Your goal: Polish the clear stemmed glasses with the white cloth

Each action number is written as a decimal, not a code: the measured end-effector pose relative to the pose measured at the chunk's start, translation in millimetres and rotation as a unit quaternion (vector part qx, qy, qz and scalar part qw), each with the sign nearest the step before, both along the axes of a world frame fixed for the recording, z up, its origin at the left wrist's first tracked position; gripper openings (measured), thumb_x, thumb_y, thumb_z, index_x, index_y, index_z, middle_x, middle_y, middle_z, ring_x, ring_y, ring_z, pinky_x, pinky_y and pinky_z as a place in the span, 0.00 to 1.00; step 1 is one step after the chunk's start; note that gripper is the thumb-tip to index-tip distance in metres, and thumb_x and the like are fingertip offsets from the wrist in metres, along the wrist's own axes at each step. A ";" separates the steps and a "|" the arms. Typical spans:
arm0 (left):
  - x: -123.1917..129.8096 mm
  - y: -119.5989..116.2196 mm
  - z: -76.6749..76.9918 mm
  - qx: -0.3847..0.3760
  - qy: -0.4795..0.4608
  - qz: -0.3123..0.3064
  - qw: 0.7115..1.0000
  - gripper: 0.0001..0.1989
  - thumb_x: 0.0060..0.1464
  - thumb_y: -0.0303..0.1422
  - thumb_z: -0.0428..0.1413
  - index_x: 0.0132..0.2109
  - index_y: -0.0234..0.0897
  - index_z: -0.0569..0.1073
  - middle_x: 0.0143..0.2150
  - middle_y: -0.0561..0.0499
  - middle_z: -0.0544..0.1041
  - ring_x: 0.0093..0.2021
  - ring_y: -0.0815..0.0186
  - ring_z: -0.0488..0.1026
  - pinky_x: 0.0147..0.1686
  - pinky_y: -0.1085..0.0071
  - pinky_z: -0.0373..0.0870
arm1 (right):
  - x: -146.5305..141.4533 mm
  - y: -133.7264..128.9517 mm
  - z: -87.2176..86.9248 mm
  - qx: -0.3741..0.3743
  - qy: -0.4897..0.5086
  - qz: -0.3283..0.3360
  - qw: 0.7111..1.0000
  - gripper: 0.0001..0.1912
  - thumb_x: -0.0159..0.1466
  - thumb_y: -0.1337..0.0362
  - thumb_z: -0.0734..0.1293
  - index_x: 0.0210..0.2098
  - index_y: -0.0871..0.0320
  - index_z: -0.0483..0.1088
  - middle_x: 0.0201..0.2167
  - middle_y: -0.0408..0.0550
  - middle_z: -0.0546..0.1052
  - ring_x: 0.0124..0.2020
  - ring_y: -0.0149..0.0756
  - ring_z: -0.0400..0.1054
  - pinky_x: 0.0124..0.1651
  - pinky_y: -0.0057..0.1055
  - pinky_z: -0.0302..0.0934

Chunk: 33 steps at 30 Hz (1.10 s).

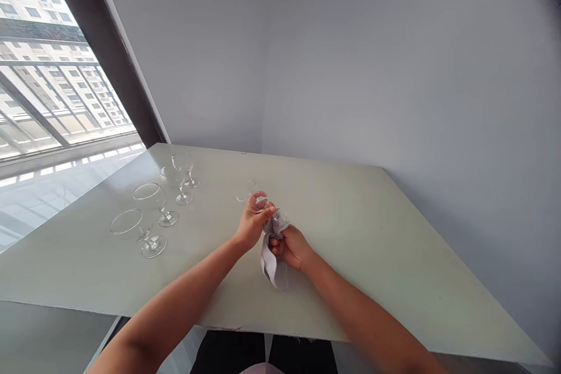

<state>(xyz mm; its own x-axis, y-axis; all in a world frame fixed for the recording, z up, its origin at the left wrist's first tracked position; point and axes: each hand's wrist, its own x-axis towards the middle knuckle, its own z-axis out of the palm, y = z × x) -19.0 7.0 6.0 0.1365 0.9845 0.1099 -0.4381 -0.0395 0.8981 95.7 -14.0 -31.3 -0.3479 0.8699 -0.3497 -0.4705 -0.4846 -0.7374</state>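
Over the middle of the table, my left hand (256,219) is closed on a clear stemmed glass (280,217), with fingers around its narrower part. My right hand (291,245) grips a pale grey cloth (269,263), pressed up against that glass. The cloth's loose end hangs below my right fingers. Part of the held glass is hidden by fingers and cloth. Just beyond my left fingertips shows a faint curved glass outline (246,191); I cannot tell whether it belongs to the same glass.
Several clear stemmed glasses stand upright in a slanting row on the left, the nearest glass (153,245) closest to my left forearm. The pale table (372,280) meets grey walls (350,70) behind and to the right. A window with a railing (52,93) is at far left.
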 end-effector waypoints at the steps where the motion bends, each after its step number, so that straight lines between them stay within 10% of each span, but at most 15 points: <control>1: -1.1 1.5 -1.1 0.010 0.019 0.017 1.000 0.21 0.42 0.36 0.60 0.41 0.42 0.59 0.26 0.59 0.65 0.24 0.75 0.61 0.26 0.76 0.58 | 2.0 -1.1 -0.6 0.012 -0.055 0.033 0.998 0.10 0.54 0.59 0.66 0.33 0.57 0.67 0.18 0.38 0.67 0.14 0.26 0.61 0.16 0.24 0.56; 5: -12.1 10.1 0.7 0.034 0.097 0.095 0.990 0.21 0.41 0.38 0.60 0.41 0.42 0.60 0.25 0.57 0.66 0.27 0.71 0.65 0.30 0.73 0.60 | 13.4 -7.1 9.9 0.209 -0.308 0.105 0.922 0.17 0.56 0.56 0.65 0.44 0.53 0.67 0.31 0.45 0.74 0.20 0.32 0.67 0.23 0.30 0.60; 12: -15.2 10.4 1.2 0.078 0.132 0.106 0.982 0.14 0.43 0.37 0.59 0.35 0.39 0.63 0.33 0.55 0.66 0.29 0.73 0.65 0.32 0.75 0.62 | 14.9 8.6 45.7 0.489 -0.536 -0.072 0.684 0.11 0.61 0.65 0.59 0.40 0.53 0.70 0.39 0.49 0.70 0.34 0.36 0.66 0.38 0.33 0.59; 22: -9.5 17.6 -24.4 0.093 0.322 0.068 0.940 0.28 0.42 0.40 0.59 0.52 0.44 0.63 0.45 0.49 0.70 0.36 0.67 0.67 0.35 0.71 0.65 | 20.8 56.9 22.9 0.503 -0.548 -0.044 0.667 0.05 0.59 0.68 0.60 0.33 0.56 0.67 0.36 0.45 0.68 0.32 0.30 0.64 0.36 0.27 0.58; 33: 4.4 8.6 -46.0 0.155 0.579 -0.018 0.801 0.12 0.52 0.38 0.50 0.44 0.45 0.70 0.46 0.52 0.71 0.43 0.63 0.68 0.41 0.67 0.62 | 245.7 134.8 -9.7 0.161 -0.710 -0.309 0.611 0.09 0.56 0.69 0.59 0.33 0.63 0.69 0.36 0.57 0.72 0.39 0.41 0.67 0.43 0.35 0.56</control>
